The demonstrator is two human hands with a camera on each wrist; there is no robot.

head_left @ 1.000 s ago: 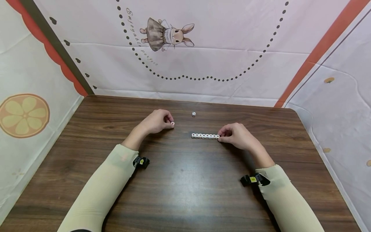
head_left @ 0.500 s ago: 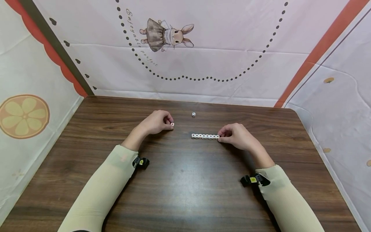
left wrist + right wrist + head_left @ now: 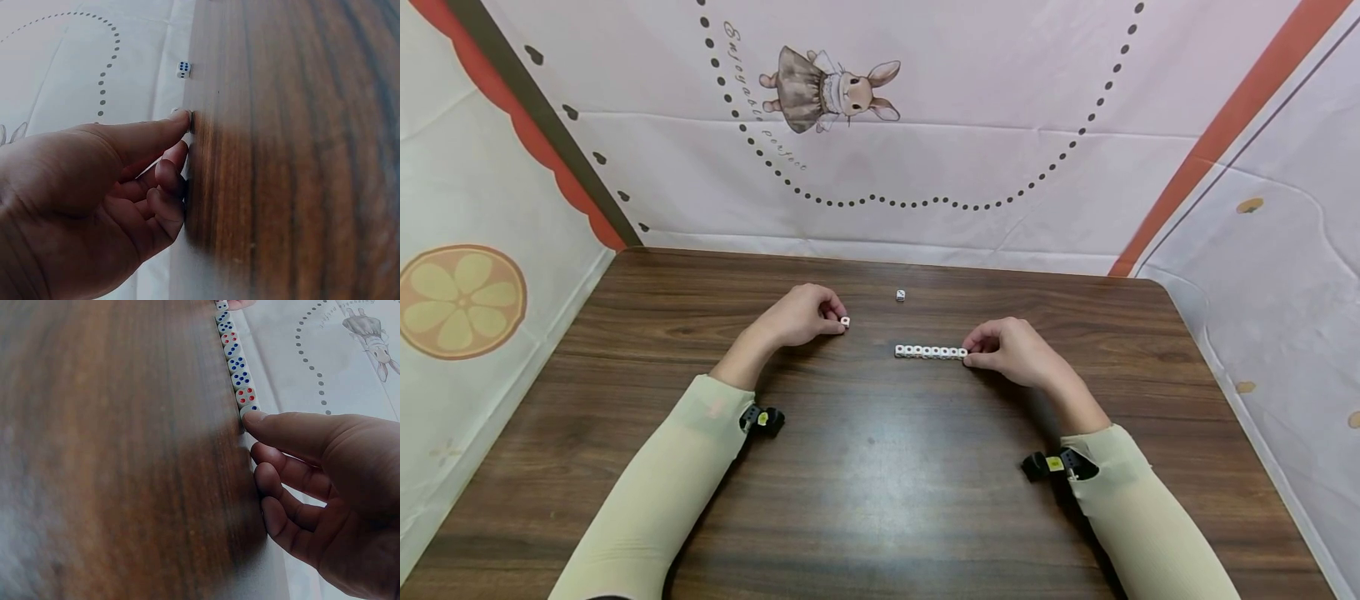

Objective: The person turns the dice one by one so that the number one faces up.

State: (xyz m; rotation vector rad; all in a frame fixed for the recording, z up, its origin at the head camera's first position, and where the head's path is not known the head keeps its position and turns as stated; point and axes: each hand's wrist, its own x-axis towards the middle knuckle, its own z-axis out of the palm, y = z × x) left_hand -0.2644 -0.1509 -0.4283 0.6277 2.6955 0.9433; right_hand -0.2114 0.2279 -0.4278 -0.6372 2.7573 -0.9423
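Note:
A row of several white dice (image 3: 931, 352) lies in a straight line on the brown wooden table, one against the other. At the row's right end, my right hand (image 3: 1018, 354) pinches the last die between thumb and fingers. In the right wrist view, the thumb (image 3: 275, 425) covers part of that end die (image 3: 250, 410), and red and blue pips show along the row. Left of the row, my left hand (image 3: 801, 317) pinches a single die (image 3: 846, 322) at the tabletop. Its thumb (image 3: 156, 132) hides most of the die in the left wrist view.
Another single die (image 3: 901, 296) stands farther back on the table (image 3: 865, 500), beyond the row. A printed cloth (image 3: 970, 158) with a rabbit hangs behind the table's far edge, and more cloth stands at both sides.
The die in my left hand has shifted very slightly at the fingertips and more of its side shows. My right hand and the row of dice stay where they were.

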